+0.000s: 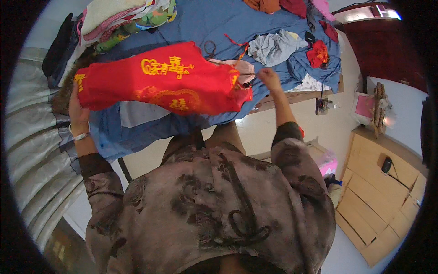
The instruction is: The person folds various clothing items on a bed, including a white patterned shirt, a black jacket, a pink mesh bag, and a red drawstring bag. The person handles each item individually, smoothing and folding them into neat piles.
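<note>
A red cloth item (160, 82) with yellow Chinese characters and patterns is stretched out sideways above a bed with a blue sheet (212, 17). My left hand (79, 102) grips its left end, the fingers partly hidden by the fabric. Just past its right end is my right hand (269, 79), with the fingers closed on a thin dark cord (249, 74) that runs left towards the cloth. Under and beside that cord lies a pale pink cloth (239, 68). A crumpled light grey garment (275, 47) lies on the sheet beyond my right hand.
Folded blankets (119, 24) are stacked at the back left, near a grey curtain (34, 113). A small red and orange cloth (318, 54) lies at the bed's right side. Orange cloth (263, 5) lies at the far edge. A wooden cabinet (379, 191) stands to the right.
</note>
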{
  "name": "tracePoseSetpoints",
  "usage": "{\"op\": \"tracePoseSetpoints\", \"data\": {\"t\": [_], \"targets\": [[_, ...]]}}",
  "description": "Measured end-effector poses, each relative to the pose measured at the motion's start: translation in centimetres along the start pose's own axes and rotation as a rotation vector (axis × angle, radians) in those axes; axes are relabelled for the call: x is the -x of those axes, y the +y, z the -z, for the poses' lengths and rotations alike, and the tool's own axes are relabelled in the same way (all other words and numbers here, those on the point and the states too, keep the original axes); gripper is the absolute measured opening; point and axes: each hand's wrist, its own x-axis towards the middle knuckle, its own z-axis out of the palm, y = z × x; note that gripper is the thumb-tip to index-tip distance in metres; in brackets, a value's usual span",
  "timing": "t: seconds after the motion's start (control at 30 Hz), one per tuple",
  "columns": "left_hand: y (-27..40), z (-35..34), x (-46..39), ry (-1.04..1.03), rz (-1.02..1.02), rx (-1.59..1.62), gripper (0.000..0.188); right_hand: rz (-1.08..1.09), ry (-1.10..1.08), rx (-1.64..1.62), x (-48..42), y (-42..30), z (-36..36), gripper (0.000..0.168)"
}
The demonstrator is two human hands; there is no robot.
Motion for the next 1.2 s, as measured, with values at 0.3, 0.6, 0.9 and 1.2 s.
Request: {"op": "tracePoseSetpoints", "data": {"t": [0.3, 0.6, 0.9, 1.2], "targets": [[2.0, 3.5, -0.1, 0.193, 0.134, 0.153, 0.043, 0.264, -0.074, -0.53, -3.8, 0.1, -14.9, 0.04], [1.4, 6.1, 0.8, 0.162, 0.132, 0.138, 0.041, 0.031, -0.008, -0.394, -5.8, -1.3, -18.7, 0.023], [6.3, 6.7, -2.1, 0.011, -0.02, 0.074, 0.039, 0.569, 0.617, -0.013, -3.0, -16.2, 4.3, 0.033], [17.0, -5.2, -2.4, -0.133, -0.406, -0.111, 0.032, 0.554, 0.261, -0.569, 5.8, -34.9, 26.0, 0.031]]}}
